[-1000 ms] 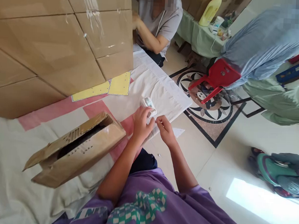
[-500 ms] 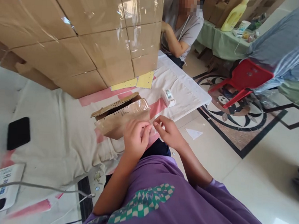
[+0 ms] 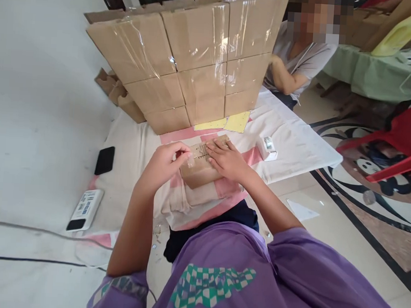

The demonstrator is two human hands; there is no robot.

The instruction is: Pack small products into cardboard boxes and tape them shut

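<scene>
A small cardboard box (image 3: 200,173) lies on the cloth-covered table in front of me, its top flaps pressed down. Dark printed marks show on its top. My right hand (image 3: 228,161) rests flat across the box, fingers spread. At the box's left end, my left hand (image 3: 168,163) is closed in a pinch on a piece of clear tape (image 3: 191,159), which hangs from the fingertips over the box. Whether the tape's far end sticks to the cardboard, I cannot tell.
Taped cardboard boxes (image 3: 206,86) are stacked behind the small box, with yellow sheets (image 3: 237,122) at their foot. A small white device (image 3: 267,148) stands to the right, a black phone (image 3: 105,160) and white power strip (image 3: 85,210) to the left. Another person (image 3: 290,66) sits beyond.
The box's flaps, raised before, are now down. My right hand has moved onto the box top, and my left hand has come to its left end with the tape. The view has shifted left.
</scene>
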